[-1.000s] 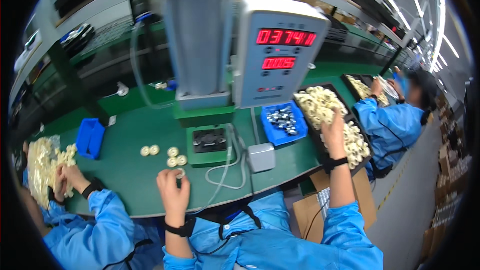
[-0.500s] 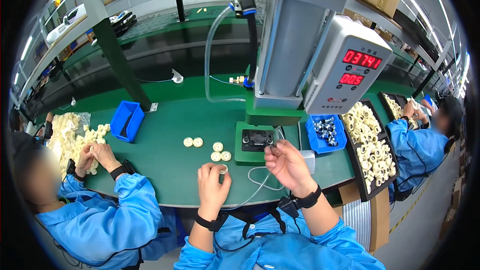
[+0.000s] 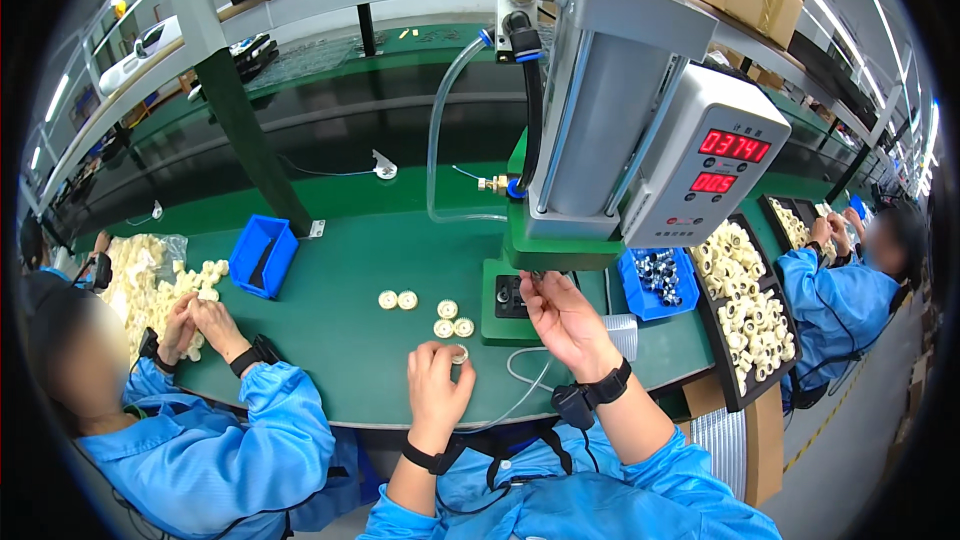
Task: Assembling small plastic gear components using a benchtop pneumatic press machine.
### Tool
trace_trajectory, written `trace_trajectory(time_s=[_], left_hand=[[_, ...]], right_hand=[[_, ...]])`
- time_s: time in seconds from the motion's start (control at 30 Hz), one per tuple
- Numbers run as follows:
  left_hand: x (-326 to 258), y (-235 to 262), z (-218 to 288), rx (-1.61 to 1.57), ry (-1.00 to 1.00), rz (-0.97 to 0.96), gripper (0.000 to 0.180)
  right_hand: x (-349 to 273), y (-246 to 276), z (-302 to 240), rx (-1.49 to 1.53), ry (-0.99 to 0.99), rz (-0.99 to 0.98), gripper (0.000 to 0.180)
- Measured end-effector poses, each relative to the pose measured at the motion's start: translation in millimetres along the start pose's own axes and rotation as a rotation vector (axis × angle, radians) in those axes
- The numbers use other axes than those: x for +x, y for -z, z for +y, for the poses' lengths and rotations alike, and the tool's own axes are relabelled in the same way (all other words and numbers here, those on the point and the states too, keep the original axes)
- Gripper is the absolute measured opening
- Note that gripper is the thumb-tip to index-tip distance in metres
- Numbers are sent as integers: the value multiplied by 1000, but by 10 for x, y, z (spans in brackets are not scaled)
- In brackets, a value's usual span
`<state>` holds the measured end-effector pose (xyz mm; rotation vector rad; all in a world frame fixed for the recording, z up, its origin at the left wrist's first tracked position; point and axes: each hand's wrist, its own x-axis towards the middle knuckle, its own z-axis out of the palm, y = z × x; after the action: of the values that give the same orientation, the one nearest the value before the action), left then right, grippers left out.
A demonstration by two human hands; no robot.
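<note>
1. My left hand (image 3: 437,380) rests on the green tabletop (image 3: 330,340), fingers curled and pinching a small round cream plastic gear (image 3: 459,354) that lies on the surface at my fingertips.
2. Just beyond it, four more of the same cream gears (image 3: 440,314) lie loose on the tabletop, apart from each other, within easy reach.
3. My right hand (image 3: 562,312) is lifted at the green base fixture of the grey pneumatic press (image 3: 510,292), fingers partly closed at the nest; whether they hold a part I cannot tell.
4. To do this well, I judge I should seat the piece flat and centred in the nest and keep my fingertips clear of the ram above.
5. Further right sit a blue plastic bin of small metal parts (image 3: 655,278) and a black tray of cream gears (image 3: 748,312).
</note>
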<state>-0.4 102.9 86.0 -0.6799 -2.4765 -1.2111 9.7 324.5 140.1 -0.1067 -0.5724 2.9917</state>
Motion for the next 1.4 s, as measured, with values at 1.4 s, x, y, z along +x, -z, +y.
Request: trace_trajectory(time_s=[1.4], left_hand=[[943,-377,616,173,-13,-369,41]], right_hand=[[-1624,705,-1049,-1187,404,193,21]])
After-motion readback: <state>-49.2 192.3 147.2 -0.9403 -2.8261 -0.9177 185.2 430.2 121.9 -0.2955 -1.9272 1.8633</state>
